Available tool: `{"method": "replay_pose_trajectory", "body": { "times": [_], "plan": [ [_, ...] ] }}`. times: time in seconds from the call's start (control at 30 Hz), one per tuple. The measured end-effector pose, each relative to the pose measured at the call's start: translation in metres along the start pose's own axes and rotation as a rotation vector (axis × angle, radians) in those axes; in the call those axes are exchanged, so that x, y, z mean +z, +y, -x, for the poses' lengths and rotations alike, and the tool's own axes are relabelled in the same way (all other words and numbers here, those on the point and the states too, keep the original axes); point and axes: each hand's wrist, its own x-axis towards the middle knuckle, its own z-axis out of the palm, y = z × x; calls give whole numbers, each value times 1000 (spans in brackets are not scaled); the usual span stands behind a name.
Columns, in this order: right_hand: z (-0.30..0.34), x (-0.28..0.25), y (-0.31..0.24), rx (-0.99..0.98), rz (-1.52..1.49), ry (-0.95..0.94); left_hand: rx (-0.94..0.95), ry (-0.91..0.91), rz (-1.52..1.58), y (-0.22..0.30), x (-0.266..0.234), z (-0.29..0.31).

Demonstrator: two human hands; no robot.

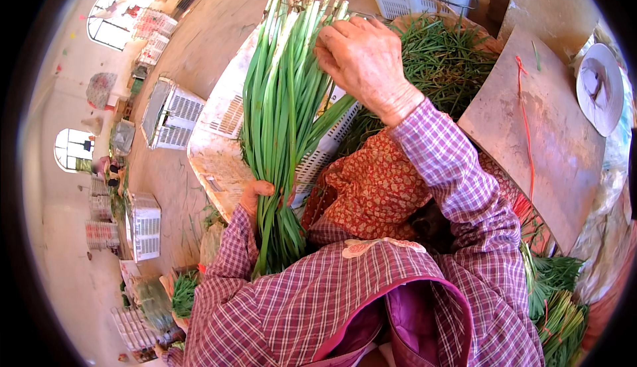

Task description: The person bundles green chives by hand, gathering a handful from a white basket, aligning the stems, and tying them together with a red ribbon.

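Observation:
A thick bunch of green chives (pixel 275 112) stretches away from my lap over a white plastic crate, its pale stalk ends at the far side. My left hand (pixel 253 196) is wrapped round the leafy near part, with the thumb on top. At the upper right of the bunch, my right hand (pixel 363 62) has bent fingers closed against the pale stalks; its fingertips are partly hidden. Some leaves splay out to the right below that hand. Beneath the bunch, the crate (pixel 215 151) shows its dirty rim and slotted wall.
A heap of loose greens (pixel 444 59) lies to the right. Beside it slants a board (pixel 531 128) with a red string (pixel 524 112); a pale hat (pixel 599 88) is at its far edge. Tied bunches (pixel 564 314) sit lower right. White crates (pixel 172 115) stand on the floor at left.

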Motion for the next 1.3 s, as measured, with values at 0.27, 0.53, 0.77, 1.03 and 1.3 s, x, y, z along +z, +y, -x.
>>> {"method": "replay_pose_trajectory", "body": {
  "times": [0.27,0.53,0.77,1.03,1.3],
  "plan": [
    [-42,-61,85,523,213,-838,75,-155,129,-17,-4,3],
    [-17,-38,56,39,-2,221,56,-377,214,-27,-33,-4],
    [6,-7,106,367,481,-1030,-16,-180,62,-10,-18,-4],
    [16,-5,62,-13,19,-337,12,58,65,-18,-33,-5],
    [-16,-43,76,36,-26,82,-98,331,-175,-22,-40,4]
  ]
}}
